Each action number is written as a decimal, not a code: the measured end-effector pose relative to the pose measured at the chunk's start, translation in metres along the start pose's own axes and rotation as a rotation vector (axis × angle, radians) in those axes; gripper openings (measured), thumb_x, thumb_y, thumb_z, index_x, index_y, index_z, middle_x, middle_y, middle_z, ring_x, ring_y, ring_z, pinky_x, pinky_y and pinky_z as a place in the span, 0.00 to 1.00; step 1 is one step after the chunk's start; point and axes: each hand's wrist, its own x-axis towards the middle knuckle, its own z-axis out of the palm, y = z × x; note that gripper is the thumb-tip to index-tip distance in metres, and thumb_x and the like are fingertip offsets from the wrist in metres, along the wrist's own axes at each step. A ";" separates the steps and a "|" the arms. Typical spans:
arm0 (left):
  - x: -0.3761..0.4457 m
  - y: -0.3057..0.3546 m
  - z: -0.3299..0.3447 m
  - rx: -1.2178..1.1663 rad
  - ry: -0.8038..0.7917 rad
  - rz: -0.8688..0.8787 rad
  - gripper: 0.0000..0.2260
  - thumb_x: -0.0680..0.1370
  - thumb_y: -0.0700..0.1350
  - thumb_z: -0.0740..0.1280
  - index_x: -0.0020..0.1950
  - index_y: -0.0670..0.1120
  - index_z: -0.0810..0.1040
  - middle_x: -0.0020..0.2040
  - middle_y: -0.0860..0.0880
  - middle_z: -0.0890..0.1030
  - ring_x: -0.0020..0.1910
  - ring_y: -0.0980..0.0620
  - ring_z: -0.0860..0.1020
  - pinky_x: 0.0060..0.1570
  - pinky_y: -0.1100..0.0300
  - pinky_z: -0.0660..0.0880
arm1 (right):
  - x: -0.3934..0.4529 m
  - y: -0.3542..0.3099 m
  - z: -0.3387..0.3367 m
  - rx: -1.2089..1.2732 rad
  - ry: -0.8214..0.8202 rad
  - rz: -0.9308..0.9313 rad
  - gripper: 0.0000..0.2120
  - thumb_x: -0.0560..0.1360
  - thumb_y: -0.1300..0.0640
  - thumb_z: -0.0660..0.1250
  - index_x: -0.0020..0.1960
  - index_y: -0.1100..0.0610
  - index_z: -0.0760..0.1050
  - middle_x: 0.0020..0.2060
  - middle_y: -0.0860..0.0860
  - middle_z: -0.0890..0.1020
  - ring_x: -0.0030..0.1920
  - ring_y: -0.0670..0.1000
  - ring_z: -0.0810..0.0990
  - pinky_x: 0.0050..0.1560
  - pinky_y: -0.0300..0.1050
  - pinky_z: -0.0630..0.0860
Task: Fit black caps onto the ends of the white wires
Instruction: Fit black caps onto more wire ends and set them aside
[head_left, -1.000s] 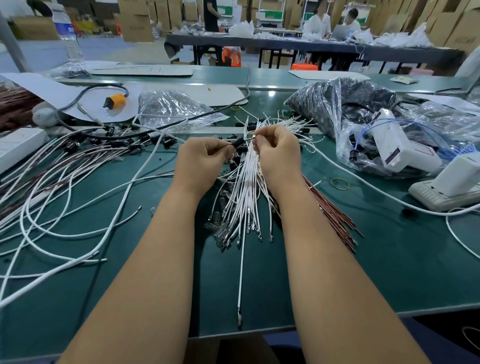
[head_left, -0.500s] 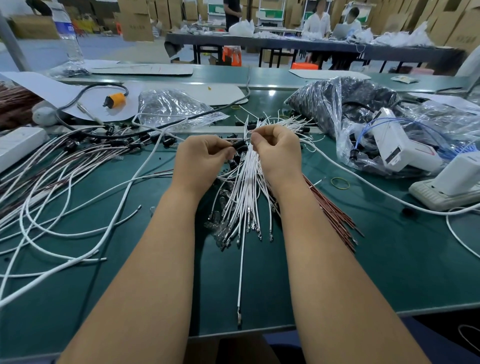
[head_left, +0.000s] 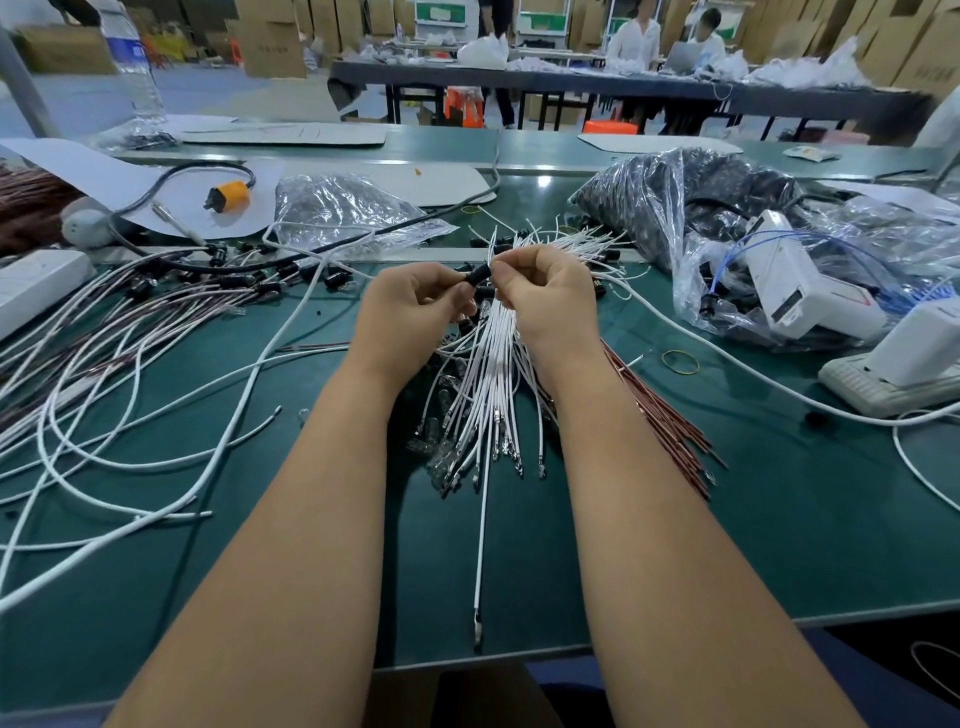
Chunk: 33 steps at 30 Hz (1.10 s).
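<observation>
Hands barely moved | both hands' fingers, left hand (head_left: 410, 306) and right hand (head_left: 545, 296), pinch one black cap (head_left: 478, 274)

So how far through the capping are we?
Done: capped wires lie piled at the left. In hand: left hand and right hand pinch one black cap between them. Left: the white wire bundle under the hands shows bare ends.

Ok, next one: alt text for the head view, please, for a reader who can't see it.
Two bare hands meet above a fanned bundle of white wires on a green table; the left hand and right hand pinch a small black cap between them. Loose white cables sprawl to the left, and plastic bags of parts sit to the right.
</observation>
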 end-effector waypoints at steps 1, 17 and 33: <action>0.000 0.000 0.000 -0.018 -0.001 0.000 0.03 0.77 0.36 0.68 0.47 0.42 0.81 0.36 0.48 0.82 0.35 0.59 0.81 0.42 0.68 0.77 | 0.000 0.000 0.000 -0.003 0.011 -0.007 0.06 0.75 0.64 0.69 0.42 0.55 0.79 0.35 0.49 0.80 0.37 0.46 0.77 0.44 0.41 0.78; 0.004 -0.004 -0.001 -0.029 0.058 0.034 0.03 0.77 0.38 0.69 0.47 0.39 0.81 0.37 0.44 0.82 0.35 0.54 0.79 0.41 0.63 0.77 | -0.008 0.001 0.012 -0.223 0.074 -0.243 0.05 0.72 0.61 0.70 0.47 0.58 0.83 0.33 0.41 0.79 0.34 0.36 0.78 0.37 0.26 0.71; 0.007 -0.005 0.001 0.117 0.047 0.075 0.04 0.77 0.40 0.69 0.47 0.40 0.81 0.35 0.53 0.79 0.32 0.63 0.74 0.35 0.72 0.69 | -0.006 -0.002 0.016 -0.048 -0.010 -0.055 0.04 0.75 0.60 0.71 0.42 0.55 0.78 0.33 0.46 0.79 0.33 0.41 0.76 0.36 0.32 0.73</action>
